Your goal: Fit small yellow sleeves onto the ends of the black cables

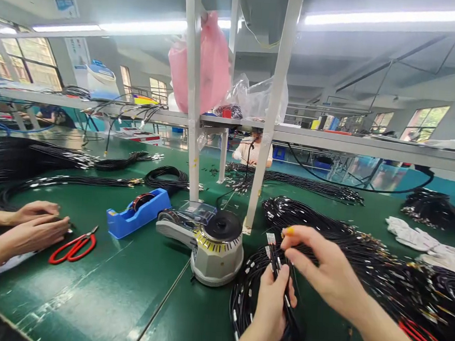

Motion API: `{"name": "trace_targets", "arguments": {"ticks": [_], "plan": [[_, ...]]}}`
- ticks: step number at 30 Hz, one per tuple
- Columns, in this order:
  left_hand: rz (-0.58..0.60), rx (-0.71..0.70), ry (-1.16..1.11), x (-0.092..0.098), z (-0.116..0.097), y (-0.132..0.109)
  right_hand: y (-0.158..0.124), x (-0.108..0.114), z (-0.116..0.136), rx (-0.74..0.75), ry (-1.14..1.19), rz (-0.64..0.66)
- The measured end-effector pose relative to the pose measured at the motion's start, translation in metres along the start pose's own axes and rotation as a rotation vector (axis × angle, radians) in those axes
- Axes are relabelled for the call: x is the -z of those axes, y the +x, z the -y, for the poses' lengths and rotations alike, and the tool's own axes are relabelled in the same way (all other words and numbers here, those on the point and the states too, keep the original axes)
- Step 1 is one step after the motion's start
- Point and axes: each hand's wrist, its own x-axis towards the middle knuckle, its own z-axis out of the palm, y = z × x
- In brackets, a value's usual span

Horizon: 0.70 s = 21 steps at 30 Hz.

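Note:
My left hand (272, 301) is closed round a bundle of thin black cables (283, 270), holding it upright over a coiled heap of black cables (248, 286) on the green table. My right hand (320, 265) is just above and to the right, fingers pinched at the top ends of the bundle, with a small yellow piece (289, 230) at the fingertips. A grey automatic tape dispenser (210, 242) stands just left of my hands.
A blue tape holder (136, 213) and red-handled scissors (73, 247) lie to the left, near a co-worker's two hands (36, 224). More black cable piles (362, 252) cover the right side. White frame posts (266, 142) rise from the table. Another person (252, 151) sits beyond.

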Motion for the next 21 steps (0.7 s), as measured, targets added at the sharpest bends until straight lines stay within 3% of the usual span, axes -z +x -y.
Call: {"name": "trace_targets", "arguments": {"ticks": [3, 6, 11, 16, 19, 21], "plan": [[0.088, -0.039, 0.047, -0.002, -0.001, -0.003, -0.008, 0.025, -0.042, -0.14, 0.03, -0.009], [0.132, -0.037, 0.066, -0.002, 0.0, -0.005, -0.019, 0.024, -0.075, -0.229, 0.227, 0.044], [0.01, -0.038, 0.128, -0.002, 0.002, -0.007, -0.027, 0.013, -0.092, -0.269, 0.352, 0.041], [-0.128, -0.088, 0.067, -0.003, -0.003, -0.008, -0.032, 0.036, -0.113, -0.278, 0.288, 0.096], [-0.049, -0.088, 0.017, -0.003, -0.009, -0.009, -0.044, 0.052, -0.132, -0.309, 0.183, 0.09], [0.046, 0.007, 0.02, -0.004, -0.012, -0.011, -0.054, 0.057, -0.137, -0.339, 0.174, 0.182]]}}
